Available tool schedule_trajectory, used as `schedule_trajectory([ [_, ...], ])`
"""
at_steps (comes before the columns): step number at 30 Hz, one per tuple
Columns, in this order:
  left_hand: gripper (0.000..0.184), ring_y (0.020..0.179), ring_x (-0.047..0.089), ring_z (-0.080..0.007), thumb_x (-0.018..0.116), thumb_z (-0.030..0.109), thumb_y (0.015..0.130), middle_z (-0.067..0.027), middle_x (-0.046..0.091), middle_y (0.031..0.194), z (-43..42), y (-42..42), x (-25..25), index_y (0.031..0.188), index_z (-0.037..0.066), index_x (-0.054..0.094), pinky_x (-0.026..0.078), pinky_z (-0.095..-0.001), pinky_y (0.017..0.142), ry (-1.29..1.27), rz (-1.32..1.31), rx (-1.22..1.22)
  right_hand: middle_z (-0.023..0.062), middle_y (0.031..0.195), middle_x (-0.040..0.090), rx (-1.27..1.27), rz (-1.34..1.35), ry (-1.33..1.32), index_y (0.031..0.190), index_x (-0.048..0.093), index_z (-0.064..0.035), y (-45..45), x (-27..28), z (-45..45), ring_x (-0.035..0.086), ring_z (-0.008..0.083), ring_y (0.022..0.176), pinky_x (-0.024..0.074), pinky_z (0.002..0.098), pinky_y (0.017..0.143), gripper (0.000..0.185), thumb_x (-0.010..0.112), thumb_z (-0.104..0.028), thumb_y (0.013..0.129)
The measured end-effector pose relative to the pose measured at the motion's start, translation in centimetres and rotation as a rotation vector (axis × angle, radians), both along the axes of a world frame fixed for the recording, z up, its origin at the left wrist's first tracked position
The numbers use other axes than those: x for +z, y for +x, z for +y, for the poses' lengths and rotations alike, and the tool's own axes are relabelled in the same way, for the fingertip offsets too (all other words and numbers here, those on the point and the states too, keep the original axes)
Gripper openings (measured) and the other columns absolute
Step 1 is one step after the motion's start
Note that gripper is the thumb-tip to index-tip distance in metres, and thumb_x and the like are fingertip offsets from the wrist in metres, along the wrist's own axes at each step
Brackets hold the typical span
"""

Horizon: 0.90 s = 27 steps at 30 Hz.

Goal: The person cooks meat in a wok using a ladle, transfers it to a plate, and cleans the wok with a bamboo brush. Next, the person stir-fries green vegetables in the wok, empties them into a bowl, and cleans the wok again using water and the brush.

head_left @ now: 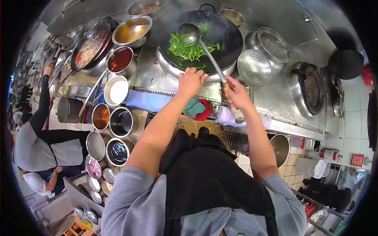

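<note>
Green leafy stalks [189,49] lie in a large black wok [230,43] on the range, with faint steam above them. My right hand [238,94] is wrapped round the handle of a long metal ladle [212,59], whose bowl rests among the greens. At the wok's near rim, my left hand [191,82] has its fingers curled over the edge; what lies under the palm is hidden. Below my left hand, a green cloth [194,107] and a red cloth [205,110] sit at the range's front edge.
A perforated strainer [254,68] rests right of the wok, beside a metal pot [273,45]. Bowls of yellow liquid [132,31] and red sauce [121,61] stand left. Several sauce containers [123,121] sit below them. Another person [43,135] works at a second wok [92,51].
</note>
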<state>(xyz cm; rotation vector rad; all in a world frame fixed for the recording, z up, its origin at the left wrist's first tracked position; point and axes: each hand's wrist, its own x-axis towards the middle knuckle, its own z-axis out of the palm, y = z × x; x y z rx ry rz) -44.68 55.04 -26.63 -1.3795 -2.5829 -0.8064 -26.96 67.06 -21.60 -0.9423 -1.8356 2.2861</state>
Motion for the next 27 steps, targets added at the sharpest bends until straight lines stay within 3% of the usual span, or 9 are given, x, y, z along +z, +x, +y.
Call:
schedule_trajectory([
  [2, 0.024, 0.094, 0.054, -0.0257, 0.056, 0.037, 0.087, -0.0055, 0.057, 0.089, 0.0, -0.1, 0.2, 0.088, 0.015, 0.064, 0.043, -0.0463, 0.072, -0.015, -0.018, -0.001, 0.0025, 0.073, 0.051, 0.041, -0.078, 1.245, 0.14, 0.034, -0.0114, -1.3, -2.7, -0.3, 0.045, 0.0091, 0.048, 0.0385, 0.0251, 0.041, 0.053, 0.051, -0.009, 0.091],
  [4, 0.024, 0.093, 0.054, -0.026, 0.056, 0.037, 0.087, -0.0054, 0.057, 0.089, 0.1, -0.1, 0.1, 0.088, 0.015, 0.064, 0.043, -0.0462, 0.071, -0.009, -0.015, 0.004, 0.0018, 0.07, 0.048, -0.055, 0.086, 1.275, 0.14, 0.034, -0.014, -1.2, -1.7, -0.4, 0.043, 0.0079, 0.047, 0.0356, 0.0244, 0.039, 0.053, 0.052, -0.009, 0.091],
  [6, 0.024, 0.093, 0.054, -0.0262, 0.056, 0.037, 0.087, -0.0053, 0.057, 0.089, 0.0, 0.0, 0.0, 0.088, 0.015, 0.064, 0.042, -0.0461, 0.071, -0.008, -0.016, 0.007, 0.0025, 0.07, 0.05, -0.125, -0.029, 0.143, 0.138, 0.036, -0.0148, 0.7, 1.8, -1.3, 0.045, 0.0086, 0.048, 0.0366, 0.0252, 0.04, 0.052, 0.054, -0.009, 0.09],
  [7, 0.024, 0.093, 0.054, -0.0263, 0.056, 0.037, 0.087, -0.0053, 0.057, 0.089, 0.0, 0.0, 0.1, 0.088, 0.015, 0.064, 0.043, -0.0462, 0.071, -0.003, -0.011, 0.007, 0.0027, 0.07, 0.051, -0.119, -0.004, 0.011, 0.138, 0.036, -0.016, 1.4, 2.1, -1.0, 0.045, 0.0082, 0.048, 0.036, 0.0244, 0.039, 0.052, 0.053, -0.008, 0.09],
  [10, 0.024, 0.093, 0.054, -0.0264, 0.056, 0.036, 0.087, -0.0052, 0.057, 0.088, 0.1, 0.0, 0.0, 0.088, 0.015, 0.064, 0.043, -0.0467, 0.072, 0.001, -0.008, -0.002, 0.0016, 0.071, 0.048, -0.082, -0.131, 0.219, 0.139, 0.035, -0.0147, 1.9, 1.5, 0.8, 0.039, 0.0052, 0.047, 0.0317, 0.0211, 0.039, 0.053, 0.053, -0.007, 0.089],
  [12, 0.024, 0.093, 0.054, -0.0264, 0.056, 0.037, 0.087, -0.0052, 0.057, 0.088, 0.1, -0.1, 0.1, 0.088, 0.014, 0.065, 0.043, -0.0471, 0.073, 0.003, -0.002, 0.001, 0.0086, 0.079, 0.058, -0.039, -0.228, 0.435, 0.137, 0.039, -0.0132, 1.6, 0.2, 1.5, 0.052, 0.0125, 0.055, 0.0436, 0.0264, 0.048, 0.051, 0.053, -0.008, 0.089],
  [14, 0.024, 0.094, 0.054, -0.0269, 0.054, 0.036, 0.089, -0.0051, 0.057, 0.089, 0.0, 0.0, 0.2, 0.091, 0.014, 0.063, 0.044, -0.0478, 0.073, -0.006, -0.014, 0.002, 0.0183, 0.093, 0.064, -0.174, -0.146, 1.038, 0.133, 0.043, -0.0118, 1.3, -1.6, 1.9, 0.065, 0.0291, 0.08, 0.0508, 0.036, 0.072, 0.048, 0.056, -0.012, 0.087],
  [17, 0.023, 0.094, 0.053, -0.0285, 0.051, 0.034, 0.091, -0.0054, 0.057, 0.09, -0.2, -0.4, -0.5, 0.095, 0.014, 0.062, 0.043, -0.0479, 0.075, 0.048, -0.054, -0.058, 0.0213, 0.107, 0.062, -0.24, -0.228, 0.941, 0.134, 0.042, -0.0105, 0.9, 0.8, 2.2, 0.059, 0.0368, 0.102, 0.0453, 0.0396, 0.089, 0.051, 0.056, -0.014, 0.085],
  [27, 0.021, 0.091, 0.056, -0.0265, 0.05, 0.031, 0.091, -0.0048, 0.062, 0.086, -0.3, -1.5, 0.7, 0.092, 0.013, 0.061, 0.039, -0.0475, 0.077, 0.025, -0.182, -0.156, 0.0213, 0.11, 0.061, 0.04, -0.128, 0.972, 0.132, 0.048, -0.0171, -6.6, -1.4, -0.2, 0.059, 0.037, 0.1, 0.0467, 0.0412, 0.087, 0.05, 0.057, -0.014, 0.082],
])
